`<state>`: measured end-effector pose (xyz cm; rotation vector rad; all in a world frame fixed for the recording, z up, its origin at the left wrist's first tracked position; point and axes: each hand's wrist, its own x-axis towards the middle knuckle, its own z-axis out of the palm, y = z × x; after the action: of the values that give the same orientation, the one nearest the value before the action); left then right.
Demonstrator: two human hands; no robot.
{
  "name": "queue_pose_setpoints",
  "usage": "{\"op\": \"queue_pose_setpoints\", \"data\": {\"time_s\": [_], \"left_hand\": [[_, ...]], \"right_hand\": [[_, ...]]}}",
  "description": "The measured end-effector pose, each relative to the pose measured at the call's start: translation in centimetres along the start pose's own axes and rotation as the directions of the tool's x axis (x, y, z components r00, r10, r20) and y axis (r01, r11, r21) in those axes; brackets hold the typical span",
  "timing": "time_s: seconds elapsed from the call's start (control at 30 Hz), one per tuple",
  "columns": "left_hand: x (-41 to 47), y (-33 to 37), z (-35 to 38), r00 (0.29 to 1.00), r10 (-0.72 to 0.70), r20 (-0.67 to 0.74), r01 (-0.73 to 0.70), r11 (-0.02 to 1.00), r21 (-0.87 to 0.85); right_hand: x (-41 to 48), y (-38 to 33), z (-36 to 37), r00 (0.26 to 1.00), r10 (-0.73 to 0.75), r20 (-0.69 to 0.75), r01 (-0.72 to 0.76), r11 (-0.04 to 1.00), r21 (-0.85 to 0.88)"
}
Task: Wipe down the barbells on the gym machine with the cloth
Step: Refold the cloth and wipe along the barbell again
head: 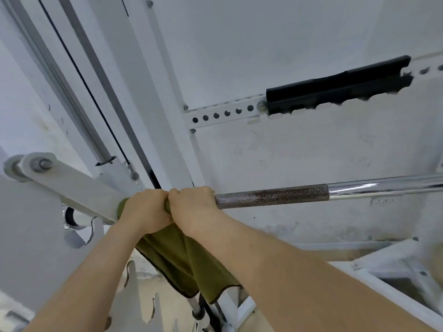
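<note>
We clamp left hand [146, 208] and right hand [193, 209], fingers [191, 191] curled, on cloth [182, 259] round barbell [271, 196]. Risk: loose cloth tail may snag on knurling.

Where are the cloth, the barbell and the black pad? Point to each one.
cloth [182, 259]: head view, the hanging lower fold.
barbell [271, 196]: head view, the dark knurled section.
black pad [335, 88]: head view, middle of its front face.

Soft, cool, even light leaves only faint shadows, glare streaks the chrome barbell [383, 188], and far below it the frame's right edge smears into blur.
</note>
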<state>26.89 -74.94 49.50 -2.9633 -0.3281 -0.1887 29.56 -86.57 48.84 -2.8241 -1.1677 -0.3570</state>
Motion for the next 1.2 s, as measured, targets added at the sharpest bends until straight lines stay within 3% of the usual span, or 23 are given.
{"op": "queue_pose_setpoints", "data": {"time_s": [0.13, 0.37, 0.53, 0.6, 0.67, 0.77, 0.83, 0.93, 1.07, 1.13, 1.2], "left_hand": [[-0.8, 4.6, 0.2, 0.983, 0.077, -0.166, -0.080, 0.997, -0.016], [-1.5, 23.5, -1.3, 0.932, 0.242, -0.269, -0.251, 0.968, 0.000], [-3.6, 40.4, -2.9, 0.833, 0.434, -0.343, -0.466, 0.884, -0.014], [-4.5, 43.4, -3.7, 0.787, 0.517, -0.337, -0.571, 0.817, -0.078], [-5.2, 42.8, -4.1, 0.786, 0.492, -0.375, -0.560, 0.823, -0.095], [-5.6, 37.9, -3.4, 0.851, 0.276, -0.446, -0.408, 0.883, -0.234], [-5.7, 34.4, -2.4, 0.885, 0.159, -0.437, -0.346, 0.853, -0.391], [-5.7, 32.4, -1.2, 0.863, 0.206, -0.462, -0.391, 0.850, -0.353], [-4.7, 32.5, -1.7, 0.832, 0.219, -0.510, -0.427, 0.840, -0.335], [-4.0, 33.4, -2.5, 0.853, 0.178, -0.491, -0.376, 0.862, -0.341], [-3.5, 35.9, -3.6, 0.869, 0.206, -0.451, -0.404, 0.821, -0.404]], "right_hand": [[-2.8, 3.2, -0.7, 0.995, 0.099, 0.011, -0.099, 0.995, -0.007], [-15.2, 17.7, -3.7, 0.956, 0.279, 0.091, -0.269, 0.957, -0.111], [-26.3, 30.8, -6.2, 0.834, 0.540, 0.109, -0.504, 0.828, -0.244], [-29.0, 33.8, -6.9, 0.780, 0.614, 0.120, -0.564, 0.774, -0.288], [-30.3, 34.7, -7.1, 0.760, 0.636, 0.135, -0.567, 0.750, -0.340], [-29.9, 33.1, -7.0, 0.812, 0.573, 0.116, -0.506, 0.788, -0.351], [-28.1, 30.7, -6.3, 0.888, 0.454, 0.069, -0.424, 0.869, -0.256], [-24.2, 27.5, -4.2, 0.962, 0.272, 0.013, -0.268, 0.953, -0.140], [-21.8, 28.3, -3.1, 0.981, 0.106, -0.162, -0.125, 0.986, -0.110], [-22.2, 29.8, -3.7, 0.989, 0.045, -0.142, -0.060, 0.993, -0.105], [-23.8, 32.3, -4.7, 0.993, 0.048, -0.104, -0.059, 0.993, -0.098]]}}
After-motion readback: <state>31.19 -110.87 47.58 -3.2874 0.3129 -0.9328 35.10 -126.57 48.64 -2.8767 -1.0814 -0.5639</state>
